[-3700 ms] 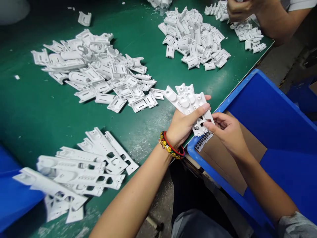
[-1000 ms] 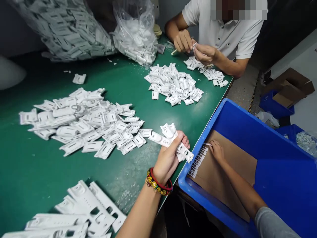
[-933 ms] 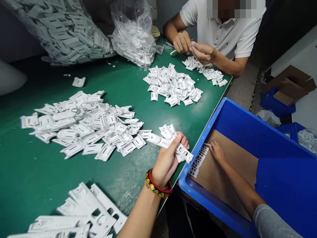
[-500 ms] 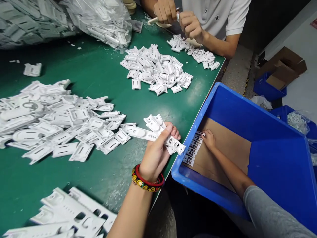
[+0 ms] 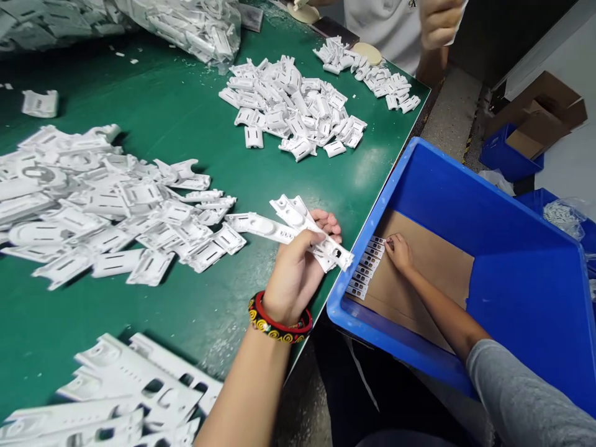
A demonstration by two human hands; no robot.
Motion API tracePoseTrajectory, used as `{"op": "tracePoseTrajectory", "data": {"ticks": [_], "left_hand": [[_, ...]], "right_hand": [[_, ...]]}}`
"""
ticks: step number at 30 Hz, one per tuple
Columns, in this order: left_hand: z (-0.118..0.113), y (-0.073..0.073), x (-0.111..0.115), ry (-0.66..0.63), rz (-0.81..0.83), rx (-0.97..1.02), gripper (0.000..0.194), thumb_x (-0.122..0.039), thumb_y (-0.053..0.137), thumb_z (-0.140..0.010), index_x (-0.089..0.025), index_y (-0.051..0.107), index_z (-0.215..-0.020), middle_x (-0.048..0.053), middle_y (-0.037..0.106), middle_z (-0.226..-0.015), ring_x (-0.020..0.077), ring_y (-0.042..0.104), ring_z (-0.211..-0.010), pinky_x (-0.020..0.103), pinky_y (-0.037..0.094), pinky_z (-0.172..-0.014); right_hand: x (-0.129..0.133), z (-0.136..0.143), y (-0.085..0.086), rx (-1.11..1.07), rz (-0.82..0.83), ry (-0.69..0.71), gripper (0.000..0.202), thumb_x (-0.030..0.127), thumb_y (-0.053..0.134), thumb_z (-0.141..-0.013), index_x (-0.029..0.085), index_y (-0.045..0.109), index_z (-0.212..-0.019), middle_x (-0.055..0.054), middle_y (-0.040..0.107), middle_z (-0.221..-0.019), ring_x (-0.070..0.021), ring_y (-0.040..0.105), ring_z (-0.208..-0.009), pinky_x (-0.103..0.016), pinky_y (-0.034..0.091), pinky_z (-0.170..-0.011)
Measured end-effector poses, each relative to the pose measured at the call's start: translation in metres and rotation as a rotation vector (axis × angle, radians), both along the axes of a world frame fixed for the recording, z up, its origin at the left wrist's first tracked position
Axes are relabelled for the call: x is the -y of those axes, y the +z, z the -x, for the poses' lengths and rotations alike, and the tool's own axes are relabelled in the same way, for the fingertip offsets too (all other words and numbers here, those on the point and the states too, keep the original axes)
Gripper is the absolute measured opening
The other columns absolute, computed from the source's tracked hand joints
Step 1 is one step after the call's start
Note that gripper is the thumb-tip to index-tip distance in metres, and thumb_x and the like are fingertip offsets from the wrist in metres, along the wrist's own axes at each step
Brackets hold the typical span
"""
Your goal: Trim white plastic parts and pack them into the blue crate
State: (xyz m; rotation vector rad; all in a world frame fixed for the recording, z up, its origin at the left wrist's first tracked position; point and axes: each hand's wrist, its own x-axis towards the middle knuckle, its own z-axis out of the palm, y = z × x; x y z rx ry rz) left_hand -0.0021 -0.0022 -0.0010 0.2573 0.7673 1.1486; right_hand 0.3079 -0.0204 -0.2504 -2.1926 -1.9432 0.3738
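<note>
1. The left hand (image 5: 294, 273) keeps a fan of long white parts (image 5: 294, 216) under its thumb above the table edge, its fingers looser than half a second ago.
2. The right hand (image 5: 399, 253) stays in the blue bin (image 5: 526, 298), fingers bent at the row of white parts (image 5: 367, 268); I cannot tell whether it grips one.
3. The end part, tilted and apart a second ago, now lines up in that row.
4. The co-worker's hand (image 5: 440, 23) is now raised.

White strips (image 5: 298, 218) partly out of sight within the left hand (image 5: 291, 276)
</note>
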Motion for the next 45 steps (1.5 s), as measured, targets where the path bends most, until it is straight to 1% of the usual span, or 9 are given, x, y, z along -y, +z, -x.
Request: {"op": "tracePoseTrajectory", "data": {"ticks": [12,18,22,26,29,32,36,40,45], "left_hand": [[-0.004,-0.001,0.002,-0.009,-0.051,-0.074,0.020,-0.011,0.073,-0.069,-0.016,0.065,-0.086,0.000,0.068,-0.075,0.0132,0.067,-0.072,0.027,0.056,-0.077],[-0.006,-0.004,0.002,0.030,-0.079,-0.118,0.027,-0.012,0.079,-0.064,-0.017,0.065,-0.086,0.000,0.069,-0.076,0.0166,0.070,-0.079,0.030,0.056,-0.080],[-0.007,-0.005,0.003,0.011,-0.128,-0.116,0.021,-0.015,0.080,-0.063,-0.016,0.066,-0.079,0.001,0.070,-0.075,0.0161,0.070,-0.079,0.028,0.055,-0.077],[-0.007,-0.008,0.002,0.011,-0.142,-0.071,0.016,-0.015,0.078,-0.065,-0.015,0.067,-0.077,0.002,0.071,-0.077,0.0157,0.069,-0.077,0.027,0.055,-0.076],[-0.008,-0.008,0.002,0.018,-0.149,-0.051,0.017,-0.013,0.079,-0.065,-0.016,0.067,-0.076,0.002,0.071,-0.078,0.0165,0.070,-0.078,0.029,0.055,-0.077],[-0.008,-0.007,0.003,-0.004,-0.147,-0.039,0.017,-0.014,0.078,-0.067,-0.016,0.067,-0.080,0.002,0.071,-0.079,0.0182,0.071,-0.083,0.031,0.055,-0.081],[-0.007,-0.005,0.003,-0.004,-0.157,-0.030,0.009,-0.016,0.067,-0.076,-0.015,0.068,-0.085,0.006,0.073,-0.091,0.0201,0.068,-0.097,0.033,0.054,-0.091],[-0.004,-0.003,0.001,0.020,-0.126,-0.033,0.017,-0.013,0.056,-0.075,-0.016,0.070,-0.085,0.005,0.069,-0.092,0.0170,0.066,-0.091,0.029,0.055,-0.084],[-0.001,0.001,-0.001,0.008,-0.112,0.007,0.022,-0.011,0.051,-0.062,-0.012,0.070,-0.073,0.004,0.057,-0.069,0.0107,0.052,-0.059,0.023,0.053,-0.061]], "right_hand": [[-0.022,0.013,-0.010,-0.029,-0.008,0.012,0.010,0.019,0.051,-0.082,0.021,0.061,-0.087,-0.009,0.065,-0.095,-0.0260,0.053,-0.094,-0.036,0.043,-0.084],[-0.020,0.021,0.004,-0.072,-0.094,-0.052,0.003,0.023,0.056,-0.082,0.020,0.057,-0.083,-0.009,0.063,-0.093,-0.0244,0.052,-0.092,-0.036,0.041,-0.083],[-0.023,0.027,0.056,-0.115,-0.292,-0.213,0.017,0.034,0.043,-0.093,0.020,0.052,-0.094,-0.009,0.056,-0.097,-0.0232,0.049,-0.094,-0.040,0.038,-0.089],[-0.020,0.053,0.155,-0.400,-0.657,-0.095,0.023,0.045,0.047,-0.094,0.023,0.051,-0.090,-0.001,0.053,-0.091,-0.0181,0.051,-0.087,-0.034,0.040,-0.083],[-0.011,0.099,0.218,-0.579,-0.493,0.221,0.023,0.042,0.053,-0.093,0.023,0.059,-0.083,0.000,0.058,-0.083,-0.0168,0.054,-0.081,-0.031,0.042,-0.074],[-0.004,0.144,0.241,-0.679,-0.319,0.310,0.017,0.040,0.065,-0.087,0.024,0.064,-0.081,0.003,0.060,-0.074,-0.0145,0.053,-0.069,-0.029,0.042,-0.065],[-0.013,0.146,0.234,-0.822,-0.397,0.177,0.017,0.038,0.068,-0.085,0.023,0.063,-0.080,0.004,0.058,-0.072,-0.0114,0.051,-0.061,-0.026,0.042,-0.059],[-0.025,0.074,0.212,-0.775,-0.592,0.049,0.020,0.040,0.067,-0.085,0.023,0.058,-0.090,0.003,0.055,-0.078,-0.0101,0.053,-0.062,-0.024,0.044,-0.059],[-0.025,-0.013,0.136,-0.306,-0.409,-0.070,0.011,0.030,0.059,-0.084,0.020,0.054,-0.081,0.000,0.053,-0.077,-0.0134,0.050,-0.064,-0.026,0.043,-0.057]]}}
